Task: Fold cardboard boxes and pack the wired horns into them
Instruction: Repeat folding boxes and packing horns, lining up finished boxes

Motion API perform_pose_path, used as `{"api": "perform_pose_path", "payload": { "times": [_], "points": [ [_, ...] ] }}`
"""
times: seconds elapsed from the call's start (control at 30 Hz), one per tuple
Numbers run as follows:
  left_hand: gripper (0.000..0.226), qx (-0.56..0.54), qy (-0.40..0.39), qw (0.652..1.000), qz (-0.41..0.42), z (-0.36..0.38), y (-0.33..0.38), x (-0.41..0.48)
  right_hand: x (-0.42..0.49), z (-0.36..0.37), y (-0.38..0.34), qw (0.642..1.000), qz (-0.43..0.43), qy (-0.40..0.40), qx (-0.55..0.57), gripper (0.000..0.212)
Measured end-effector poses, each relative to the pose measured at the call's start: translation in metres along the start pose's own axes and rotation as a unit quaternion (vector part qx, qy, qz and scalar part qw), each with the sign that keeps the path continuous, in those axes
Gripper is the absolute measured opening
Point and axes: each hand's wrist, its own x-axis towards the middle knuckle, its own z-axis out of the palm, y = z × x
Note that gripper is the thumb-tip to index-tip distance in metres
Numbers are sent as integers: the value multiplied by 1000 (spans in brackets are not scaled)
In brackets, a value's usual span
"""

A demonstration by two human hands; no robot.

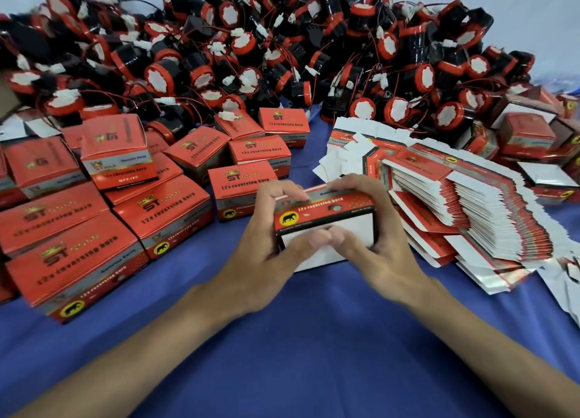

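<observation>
A red cardboard box (323, 209) with a yellow elephant badge sits in both my hands above the blue table. My left hand (270, 248) grips its left end, fingers curled over the top edge. My right hand (376, 248) grips the right end the same way. Both thumbs press on the white flap (357, 229) that faces me. The box's inside is hidden. A big heap of black and red wired horns (251, 50) with white connectors fills the back of the table.
Several closed red boxes (163, 210) crowd the left side. A fanned stack of flat unfolded boxes (489, 210) lies at the right, with more boxes (527, 132) behind it. The blue cloth (314, 339) shows bare under my forearms.
</observation>
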Motion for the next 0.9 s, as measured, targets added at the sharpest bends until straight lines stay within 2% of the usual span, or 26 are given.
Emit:
{"api": "perform_pose_path", "payload": {
  "times": [0.13, 0.27, 0.33, 0.43, 0.57, 0.67, 0.77, 0.87, 0.9],
  "points": [
    [28, -30, 39, 997, -54, 2, -2, 0, 0, 1, 1, 998, 45, -4, 53, 29],
    [28, -35, 102, 989, -102, 3, -3, 6, 2, 10, 5, 988, 138, -17, 74, 28],
    [33, 14, 121, 989, -82, 3, -3, 6, 3, 11, 5, 985, 161, -18, 66, 34],
    [28, 85, 104, 990, -33, 3, -4, 4, 1, 10, 0, 990, 137, -3, 42, 38],
    [28, 29, 67, 996, -52, 3, -3, 5, -2, 10, -5, 992, 108, 15, 60, 32],
    [26, -25, 46, 997, -61, 1, -2, 3, -4, 12, -8, 989, 106, -8, 101, 32],
    [25, -1, 63, 998, -22, 2, 0, 2, -4, 11, -10, 975, 153, -44, 156, 34],
    [28, 51, 99, 993, 42, 7, 2, 2, 2, 11, -14, 976, 163, -25, 144, 57],
    [31, 76, 114, 988, 66, 7, 1, 3, 4, 12, -17, 976, 161, -15, 145, 57]
  ]
}}
